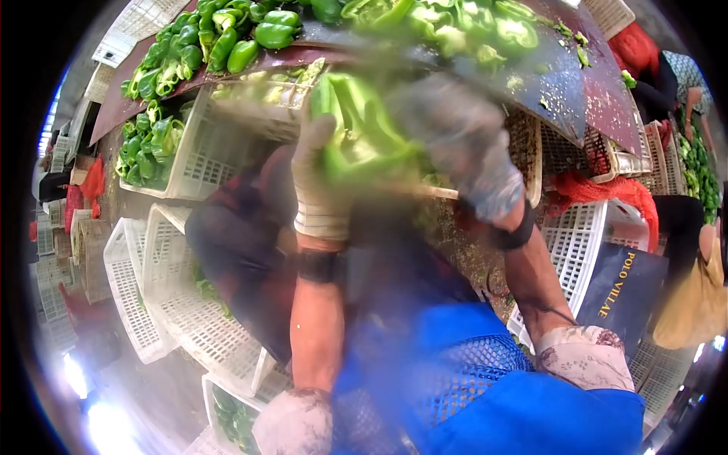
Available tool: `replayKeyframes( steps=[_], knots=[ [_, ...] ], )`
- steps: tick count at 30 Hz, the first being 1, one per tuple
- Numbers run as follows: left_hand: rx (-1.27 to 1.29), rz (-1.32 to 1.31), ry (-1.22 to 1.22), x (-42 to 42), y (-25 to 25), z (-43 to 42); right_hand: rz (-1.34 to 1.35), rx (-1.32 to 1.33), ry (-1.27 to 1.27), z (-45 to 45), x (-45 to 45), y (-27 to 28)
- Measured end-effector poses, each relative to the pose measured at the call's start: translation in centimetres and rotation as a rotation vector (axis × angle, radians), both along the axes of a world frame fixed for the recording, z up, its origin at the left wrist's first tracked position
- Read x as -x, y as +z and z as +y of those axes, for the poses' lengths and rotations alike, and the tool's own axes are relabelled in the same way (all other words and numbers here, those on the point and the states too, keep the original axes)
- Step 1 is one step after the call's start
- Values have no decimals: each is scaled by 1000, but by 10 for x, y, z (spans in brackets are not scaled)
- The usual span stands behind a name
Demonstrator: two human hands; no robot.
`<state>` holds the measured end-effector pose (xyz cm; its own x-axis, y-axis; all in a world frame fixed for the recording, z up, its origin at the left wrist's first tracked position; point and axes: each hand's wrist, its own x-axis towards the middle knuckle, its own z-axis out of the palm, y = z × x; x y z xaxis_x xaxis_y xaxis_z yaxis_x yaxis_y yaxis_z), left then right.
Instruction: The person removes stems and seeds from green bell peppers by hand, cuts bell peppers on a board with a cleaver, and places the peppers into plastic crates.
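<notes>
My left hand (317, 174), in a white glove, is closed around a cut green bell pepper (356, 133) with its pale hollow inside showing. Close beside the pepper, on its right, is my right hand (462, 140) in a dirty grey glove. Motion smears its fingers, so I cannot see whether they hold anything. Beyond both hands, whole green peppers (277, 30) are heaped at the left of a dark work board (542, 83). Opened pepper pieces (455, 26) lie farther right on that board, with small scraps around them.
A white crate (197, 152) of green peppers stands at the left under the board. White crates (216, 334) sit beside my left leg. On the right are a crate with red netting (644, 201) and a dark "POLO VILLAE" box (622, 284). Another person (690, 83) works at far right.
</notes>
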<state>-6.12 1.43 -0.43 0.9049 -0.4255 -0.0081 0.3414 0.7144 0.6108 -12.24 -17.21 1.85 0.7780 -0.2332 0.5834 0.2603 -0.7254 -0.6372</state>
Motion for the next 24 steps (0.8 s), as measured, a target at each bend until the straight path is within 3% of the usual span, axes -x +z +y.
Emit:
replayKeyframes(
  steps=[2, 4, 5, 6, 10, 12, 14, 16, 18, 21, 23, 24],
  knots=[
    [-373, -379, 164, 5, 1, -10, -3, 65, 165, 23, 13, 7],
    [-317, -295, 118, 17, 23, -13, 0, 110, 207, 32, 19, 9],
    [-511, -492, 144, 15, 15, -14, 13, 126, 201, 33, 20, 4],
    [-554, -509, 131, 21, 20, -15, 25, 135, 194, 33, 19, -5],
    [-460, -335, 96, 27, 25, -19, 127, 193, 225, 34, 5, -30],
    [-469, -363, 187, 18, 15, -17, 277, -81, 316, 33, 6, -24],
    [-228, -188, 137, 3, 3, -6, 592, -670, 451, 30, 14, 21],
    [-105, -42, 98, -2, 3, -2, 391, -535, 251, 10, 15, 28],
    [-42, 30, 51, 5, 5, 3, 293, -668, 120, -16, 2, 21],
    [29, 15, 79, -1, -2, 0, 416, -242, -80, -4, -7, -8],
    [12, 31, 90, 2, -1, -4, 230, -341, 302, 10, 3, -38],
    [4, 26, 92, 0, 2, -8, 201, -559, 397, 24, 5, -32]
  ],
)
